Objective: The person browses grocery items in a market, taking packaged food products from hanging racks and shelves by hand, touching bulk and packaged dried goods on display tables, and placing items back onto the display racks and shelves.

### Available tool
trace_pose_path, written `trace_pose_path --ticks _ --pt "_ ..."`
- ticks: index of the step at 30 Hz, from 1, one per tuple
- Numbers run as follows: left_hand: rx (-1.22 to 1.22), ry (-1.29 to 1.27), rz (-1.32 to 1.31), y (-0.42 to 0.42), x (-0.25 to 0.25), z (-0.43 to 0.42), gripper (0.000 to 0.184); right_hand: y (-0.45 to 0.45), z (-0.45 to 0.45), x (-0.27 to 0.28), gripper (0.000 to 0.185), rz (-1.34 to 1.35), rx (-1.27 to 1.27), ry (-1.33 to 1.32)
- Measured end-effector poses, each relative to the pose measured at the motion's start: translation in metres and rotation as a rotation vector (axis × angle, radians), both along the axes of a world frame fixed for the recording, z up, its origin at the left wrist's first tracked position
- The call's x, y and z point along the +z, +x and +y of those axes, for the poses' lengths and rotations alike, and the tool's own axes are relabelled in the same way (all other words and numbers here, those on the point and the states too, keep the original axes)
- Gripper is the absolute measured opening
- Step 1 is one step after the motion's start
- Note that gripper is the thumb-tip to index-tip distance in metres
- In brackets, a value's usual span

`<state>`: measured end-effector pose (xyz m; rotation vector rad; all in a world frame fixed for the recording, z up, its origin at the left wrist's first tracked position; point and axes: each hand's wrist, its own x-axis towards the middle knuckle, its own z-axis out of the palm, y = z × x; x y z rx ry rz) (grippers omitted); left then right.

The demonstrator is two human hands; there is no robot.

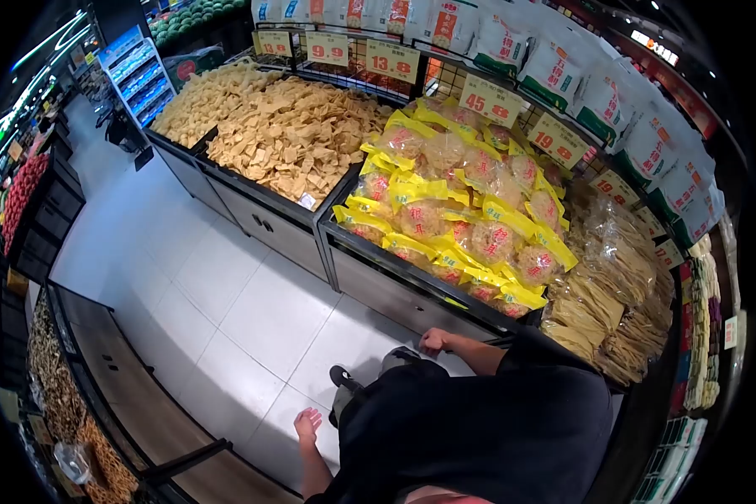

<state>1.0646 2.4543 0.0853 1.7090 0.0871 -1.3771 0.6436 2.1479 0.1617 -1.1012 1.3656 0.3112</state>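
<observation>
Our left hand (308, 424) hangs spread and empty at lower centre; our right hand (434, 340) is near the bench (395, 294), its grip unclear. Yellow bags (493, 241) heap at centre right, mostly print-side up, likely for easy reading; price signs (489, 95) presumably mark each heap.

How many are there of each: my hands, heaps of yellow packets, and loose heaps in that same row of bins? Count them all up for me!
Hands: 2, the left hand and right hand
Heap of yellow packets: 1
Loose heaps: 2, pale pieces and flat tan pieces
Total: 5
</observation>
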Motion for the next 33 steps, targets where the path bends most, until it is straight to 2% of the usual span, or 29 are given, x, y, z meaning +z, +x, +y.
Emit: trace_pose_path --ticks 3,7,11,15,17,19,21,22,24,25,27,29,30,32,33 --pt "-0.192 -0.059 -0.060 0.087 0.020 -0.081 0.026 0.036 -0.007 0.038 0.023 -0.108 -0.150 -0.135" --pt "-0.256 -0.039 -0.112 0.162 0.026 -0.184 0.025 0.083 -0.038 0.108 0.021 -0.251 -0.199 -0.276" --pt "-0.331 -0.103 -0.081 0.176 0.032 -0.267 0.025 0.121 -0.100 0.205 0.025 -0.567 -0.201 -0.373" --pt "-0.555 -0.105 -0.055 0.166 0.032 -0.322 0.027 0.133 -0.187 0.296 0.025 -0.690 -0.142 -0.613" --pt "-0.528 -0.073 -0.063 0.164 0.029 -0.333 0.027 0.128 -0.237 0.327 0.025 -0.697 -0.133 -0.814" --pt "-0.415 -0.017 -0.054 0.165 0.035 -0.335 0.027 0.125 -0.286 0.354 0.027 -0.684 -0.174 -0.978" --pt "-0.260 -0.013 -0.012 0.169 0.035 -0.333 0.026 0.124 -0.329 0.375 0.027 -0.504 -0.236 -1.082" --pt "-0.252 0.015 -0.027 0.171 0.030 -0.336 0.027 0.122 -0.353 0.387 0.027 -0.509 -0.240 -1.090" --pt "-0.207 0.055 -0.027 0.177 0.024 -0.330 0.030 0.121 -0.385 0.404 0.026 -0.272 -0.158 -1.327" --pt "-0.310 0.141 -0.111 0.175 0.036 -0.332 0.031 0.122 -0.399 0.414 0.026 -0.267 -0.164 -1.329" --pt "-0.568 0.053 -0.166 0.198 -0.018 -0.319 0.028 0.124 -0.428 0.433 0.023 -0.185 -0.139 -1.539" --pt "-0.538 -0.119 0.034 0.206 -0.018 -0.326 0.026 0.120 -0.456 0.446 0.023 -0.180 -0.152 -1.603" --pt "-0.550 -0.114 0.035 0.209 -0.020 -0.331 0.026 0.116 -0.466 0.453 0.023 -0.125 -0.143 -1.620" --pt "-1.038 -0.190 -0.490 0.216 -0.028 -0.349 0.027 0.114 -0.477 0.467 0.023 -0.026 -0.168 -1.612" --pt "-1.051 -0.192 -0.490 0.217 -0.020 -0.364 0.027 0.112 -0.484 0.467 0.023 -0.016 -0.179 -1.611"
